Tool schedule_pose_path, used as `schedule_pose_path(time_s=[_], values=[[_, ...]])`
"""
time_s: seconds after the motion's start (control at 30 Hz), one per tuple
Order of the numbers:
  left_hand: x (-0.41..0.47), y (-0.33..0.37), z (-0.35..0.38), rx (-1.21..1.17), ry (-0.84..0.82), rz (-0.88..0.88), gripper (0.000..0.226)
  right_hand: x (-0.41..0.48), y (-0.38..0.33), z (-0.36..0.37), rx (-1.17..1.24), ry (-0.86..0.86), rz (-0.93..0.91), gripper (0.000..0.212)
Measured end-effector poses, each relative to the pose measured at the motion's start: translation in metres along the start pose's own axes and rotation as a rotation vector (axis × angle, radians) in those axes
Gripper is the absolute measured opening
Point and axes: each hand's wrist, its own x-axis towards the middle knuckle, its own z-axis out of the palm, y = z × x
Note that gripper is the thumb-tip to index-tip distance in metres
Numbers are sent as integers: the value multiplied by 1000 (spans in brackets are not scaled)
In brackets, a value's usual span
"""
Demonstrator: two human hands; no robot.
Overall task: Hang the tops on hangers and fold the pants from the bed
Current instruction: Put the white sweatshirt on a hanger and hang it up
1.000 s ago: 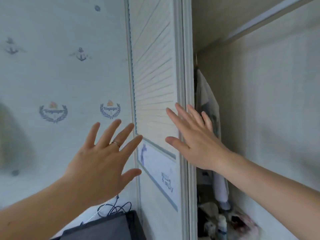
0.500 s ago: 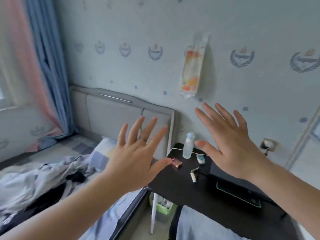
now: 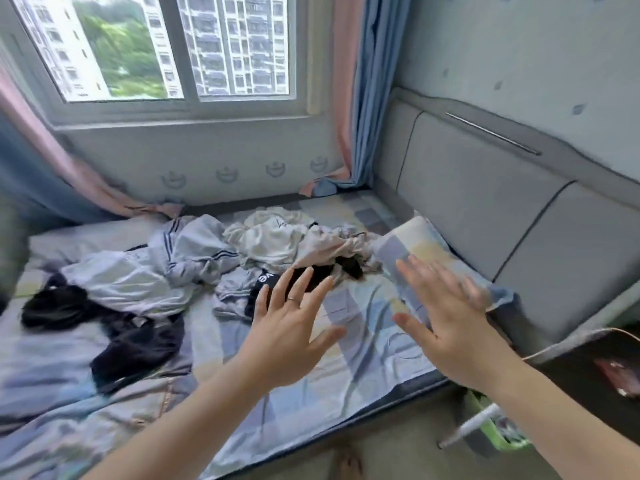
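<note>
Clothes (image 3: 207,265) in a crumpled heap just left of the pillow (image 3: 419,251), none of them hung or folded yet. Closest to the pillow is a white top (image 3: 273,237), bunched up and touching its left edge. Further left of the pillow there's a grey garment with dark stripes (image 3: 194,247), then a pale garment (image 3: 128,285). Well away from the pillow, at the far left, a black garment (image 3: 135,344) lies sprawled out. A black piece with white lettering (image 3: 265,279) pokes out of the heap, nearer the camera than the pillow and to its left. Something denim-looking (image 3: 152,400) sits at the near edge, well apart from the pillow, and I can't tell if it's jeans.

Both hands are up over the sheet (image 3: 363,368), fingers spread wide, gripping nothing. The right hand (image 3: 446,327) hovers in front of the pillow's near corner, fingertips blurry. The left hand (image 3: 287,337), thin ring (image 3: 292,299) on one finger, is left of the pillow, in front of that lettered piece. A padded grey headboard (image 3: 485,209) runs right beside the pillow, on its right.
</note>
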Motion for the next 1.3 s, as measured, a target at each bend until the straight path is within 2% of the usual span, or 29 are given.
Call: schedule_pose_path(time_s=[0.17,0.37,0.57,0.8,1.0,1.17,1.3], values=[[62,-30,34,-39,-103,-149,85,87,36,46,69,-107,-10,75],[146,-42,72,-125,-205,-296,74,169,86,86,171,-226,12,76],[216,-60,98,-168,-258,-389,70,229,119,108,248,-336,74,86],[289,-108,129,-200,-294,-432,69,291,135,136,294,-353,151,83],[363,-200,175,-152,-314,-401,67,364,145,201,255,-328,195,82],[438,-311,219,-157,-288,-383,65,487,124,286,257,-319,216,70],[485,-379,232,-188,-347,-400,66,582,100,328,234,-392,241,64]])
